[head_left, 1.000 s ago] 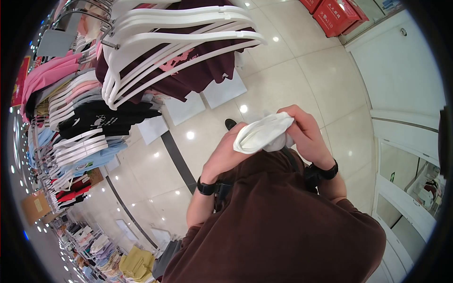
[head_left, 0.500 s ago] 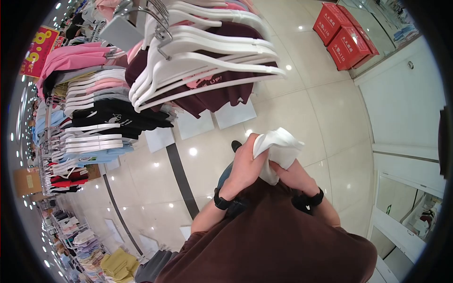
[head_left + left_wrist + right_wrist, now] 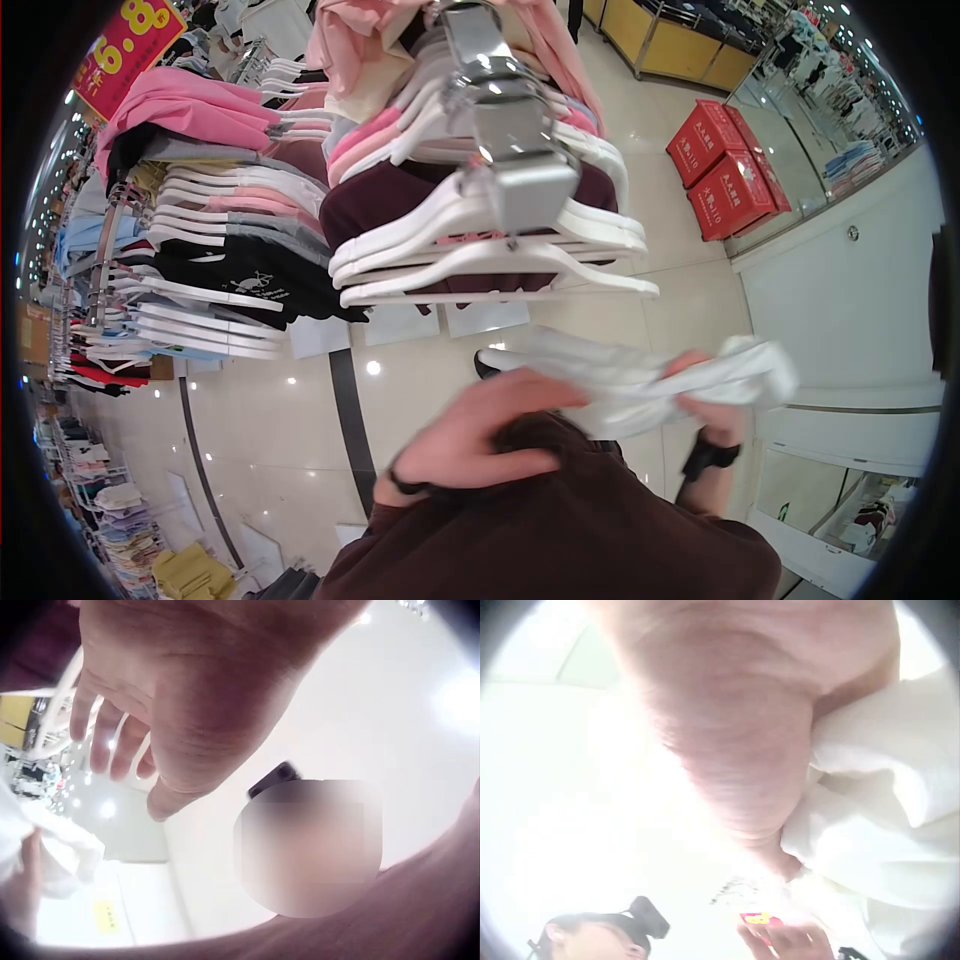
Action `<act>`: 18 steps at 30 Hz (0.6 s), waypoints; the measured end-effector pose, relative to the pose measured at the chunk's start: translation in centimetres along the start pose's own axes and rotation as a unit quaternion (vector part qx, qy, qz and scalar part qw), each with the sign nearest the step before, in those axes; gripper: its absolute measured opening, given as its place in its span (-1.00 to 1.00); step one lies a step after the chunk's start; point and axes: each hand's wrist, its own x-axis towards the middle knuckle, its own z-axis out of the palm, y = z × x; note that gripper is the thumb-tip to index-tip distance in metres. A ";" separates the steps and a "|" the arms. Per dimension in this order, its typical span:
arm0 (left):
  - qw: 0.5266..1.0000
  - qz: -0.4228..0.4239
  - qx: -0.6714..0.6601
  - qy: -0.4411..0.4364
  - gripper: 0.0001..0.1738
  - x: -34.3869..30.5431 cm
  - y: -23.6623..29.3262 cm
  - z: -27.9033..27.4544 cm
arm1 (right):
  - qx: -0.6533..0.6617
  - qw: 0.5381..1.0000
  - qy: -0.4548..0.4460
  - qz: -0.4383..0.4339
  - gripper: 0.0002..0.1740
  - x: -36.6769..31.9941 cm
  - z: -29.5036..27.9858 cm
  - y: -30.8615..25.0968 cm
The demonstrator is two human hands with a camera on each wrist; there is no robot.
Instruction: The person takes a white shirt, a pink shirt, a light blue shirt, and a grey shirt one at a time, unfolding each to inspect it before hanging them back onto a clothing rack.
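A soft, crumpled white cloth (image 3: 640,385) stretches sideways in front of the body in the head view, blurred by motion. My right hand (image 3: 712,405) grips it, fingers and thumb bunching its folds. Close up in the right wrist view, the cloth (image 3: 885,802) hangs from beside the thumb of that hand (image 3: 757,727). To the left, my left hand (image 3: 485,430) has its fingers extended and thumb apart, near the cloth's left end. The left wrist view shows that hand's palm (image 3: 187,697) bare, with nothing between the fingers.
White hangers (image 3: 500,270) with dark maroon shirts hang from a metal rack rail (image 3: 520,120) right ahead. More clothes, including a black shirt (image 3: 260,275), hang at left. Red boxes (image 3: 725,170) stand on the floor near a white cabinet (image 3: 840,300) at right.
Both hands held the white cloth before; the left has let go and its fingers have straightened. The right hand has carried the cloth rightward, spreading it out. The head view has tilted up toward the rack.
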 end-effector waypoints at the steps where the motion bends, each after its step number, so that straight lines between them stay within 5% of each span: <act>1: 0.999 0.030 -0.041 0.002 -0.28 -1.9 -0.5 -2.6 | -0.070 0.995 0.062 -0.030 -0.55 -0.4 -3.2 -1.5; 3: 0.961 0.100 -0.129 0.223 -0.43 -5.0 -1.2 -4.6 | 0.012 0.950 0.305 -0.070 -0.48 0.2 -6.9 -5.2; 5: 0.903 0.071 -0.056 0.421 -0.63 -4.9 -0.8 -6.7 | 0.039 0.876 0.467 -0.118 -0.40 4.3 -8.0 -11.8; 7: 0.889 0.026 0.048 0.454 -0.66 -4.0 -1.3 -9.0 | -0.006 0.856 0.462 -0.233 -0.36 9.0 -6.5 -17.5; 10: 0.877 -0.046 0.179 0.444 -0.68 -4.0 -2.5 -11.3 | -0.120 0.858 0.416 -0.277 -0.38 16.8 2.0 -25.7; 14: 0.894 -0.052 0.178 0.408 -0.66 -4.6 -3.8 -13.1 | -0.321 0.805 0.376 -0.327 -0.41 27.0 -6.7 -34.6; 15: 0.895 -0.049 0.158 0.414 -0.66 -4.9 -3.8 -13.4 | -0.465 0.677 0.339 -0.459 -0.51 29.9 -5.0 -36.7; 17: 0.894 -0.045 0.149 0.421 -0.67 -4.8 -3.7 -13.9 | -0.663 0.316 0.216 -0.643 -0.70 34.6 -0.7 -39.1; 18: 0.886 -0.043 0.164 0.432 -0.68 -4.6 -3.6 -14.0 | -0.662 0.317 0.217 -0.643 -0.70 36.2 0.7 -38.9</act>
